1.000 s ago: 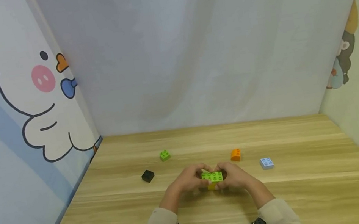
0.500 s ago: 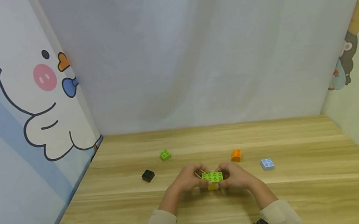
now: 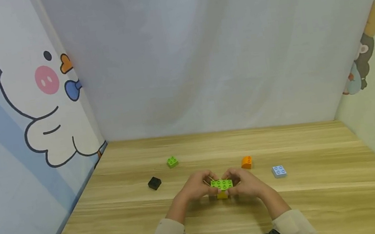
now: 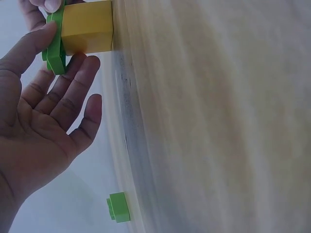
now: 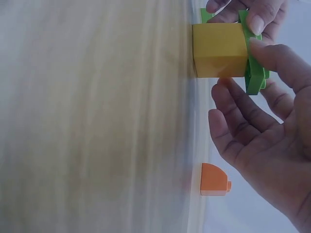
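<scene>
A flat green brick lies on top of a yellow brick, which stands on the wooden table. My left hand and right hand meet around this stack from either side. In the left wrist view my left thumb lies on the green brick and my fingers reach beside the yellow brick. In the right wrist view my right thumb presses on the green brick and my fingers spread below the yellow brick.
Loose on the table are a small green brick, a black brick, an orange brick and a pale blue flat brick. Cloth walls close in the back and both sides.
Both hands stay on the green and yellow stack at the same spot. Only the fingers have shifted a little.
</scene>
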The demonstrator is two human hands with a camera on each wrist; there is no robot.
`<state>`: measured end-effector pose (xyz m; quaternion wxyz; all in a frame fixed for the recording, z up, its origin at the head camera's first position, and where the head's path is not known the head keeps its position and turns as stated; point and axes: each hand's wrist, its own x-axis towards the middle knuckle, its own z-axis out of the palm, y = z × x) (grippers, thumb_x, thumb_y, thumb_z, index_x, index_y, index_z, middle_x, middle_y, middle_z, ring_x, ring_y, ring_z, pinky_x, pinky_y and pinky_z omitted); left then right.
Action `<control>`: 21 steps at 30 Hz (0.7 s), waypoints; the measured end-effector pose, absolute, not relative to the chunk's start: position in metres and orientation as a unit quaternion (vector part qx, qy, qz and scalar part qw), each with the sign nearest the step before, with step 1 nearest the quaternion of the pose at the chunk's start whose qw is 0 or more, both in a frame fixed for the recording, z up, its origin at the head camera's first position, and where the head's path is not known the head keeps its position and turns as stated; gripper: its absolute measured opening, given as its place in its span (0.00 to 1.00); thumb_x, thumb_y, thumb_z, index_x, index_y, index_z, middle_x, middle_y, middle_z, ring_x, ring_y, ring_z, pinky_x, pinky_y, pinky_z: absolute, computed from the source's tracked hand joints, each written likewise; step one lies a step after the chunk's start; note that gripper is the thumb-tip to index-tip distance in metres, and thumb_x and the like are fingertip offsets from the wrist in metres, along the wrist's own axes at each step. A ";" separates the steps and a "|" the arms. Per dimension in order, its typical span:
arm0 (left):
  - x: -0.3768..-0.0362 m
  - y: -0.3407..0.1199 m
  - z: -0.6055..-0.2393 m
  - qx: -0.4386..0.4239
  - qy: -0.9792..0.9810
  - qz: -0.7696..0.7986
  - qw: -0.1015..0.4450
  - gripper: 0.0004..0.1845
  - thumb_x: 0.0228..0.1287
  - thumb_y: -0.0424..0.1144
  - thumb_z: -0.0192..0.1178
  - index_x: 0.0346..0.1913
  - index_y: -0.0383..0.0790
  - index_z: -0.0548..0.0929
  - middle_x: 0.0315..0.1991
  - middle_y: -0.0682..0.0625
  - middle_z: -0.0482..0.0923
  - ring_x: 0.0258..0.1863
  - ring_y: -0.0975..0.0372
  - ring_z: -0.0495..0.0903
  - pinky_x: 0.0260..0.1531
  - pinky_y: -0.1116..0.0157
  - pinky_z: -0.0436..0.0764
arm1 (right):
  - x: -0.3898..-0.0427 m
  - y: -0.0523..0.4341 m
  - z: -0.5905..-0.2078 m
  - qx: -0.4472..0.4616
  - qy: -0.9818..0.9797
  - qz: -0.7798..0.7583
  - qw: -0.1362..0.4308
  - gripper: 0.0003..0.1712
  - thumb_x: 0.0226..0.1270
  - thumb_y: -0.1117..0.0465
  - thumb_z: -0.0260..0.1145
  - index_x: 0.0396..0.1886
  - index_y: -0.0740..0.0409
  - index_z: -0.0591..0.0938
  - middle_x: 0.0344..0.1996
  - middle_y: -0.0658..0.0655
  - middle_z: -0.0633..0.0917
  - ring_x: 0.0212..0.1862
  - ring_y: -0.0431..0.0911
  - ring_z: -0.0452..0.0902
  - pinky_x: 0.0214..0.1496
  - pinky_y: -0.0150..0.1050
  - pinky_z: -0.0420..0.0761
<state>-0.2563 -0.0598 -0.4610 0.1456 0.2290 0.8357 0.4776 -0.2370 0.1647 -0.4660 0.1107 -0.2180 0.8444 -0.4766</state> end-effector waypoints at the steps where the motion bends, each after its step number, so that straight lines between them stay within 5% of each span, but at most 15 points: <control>1: -0.256 -0.060 -0.461 0.229 0.835 0.478 0.147 0.15 0.60 0.31 0.73 0.49 0.34 0.84 0.38 0.48 0.81 0.36 0.61 0.79 0.34 0.66 0.79 | -0.237 0.165 -0.466 -0.219 0.844 -0.477 0.109 0.19 0.62 0.67 0.74 0.51 0.66 0.81 0.44 0.57 0.84 0.42 0.47 0.78 0.45 0.43 0.80; 9: -0.257 -0.062 -0.462 0.234 0.828 0.486 0.153 0.16 0.61 0.31 0.73 0.50 0.33 0.84 0.41 0.47 0.84 0.40 0.60 0.81 0.39 0.64 0.83 | -0.237 0.165 -0.466 -0.224 0.844 -0.476 0.106 0.16 0.63 0.67 0.74 0.49 0.65 0.82 0.43 0.57 0.84 0.39 0.46 0.76 0.42 0.43 0.79; 21: -0.256 -0.078 -0.456 0.220 0.836 0.484 0.133 0.23 0.62 0.33 0.72 0.58 0.30 0.81 0.54 0.36 0.83 0.52 0.46 0.84 0.52 0.52 0.84 | -0.238 0.165 -0.464 -0.220 0.841 -0.484 0.103 0.16 0.62 0.69 0.75 0.47 0.67 0.81 0.41 0.58 0.85 0.39 0.45 0.79 0.42 0.39 0.80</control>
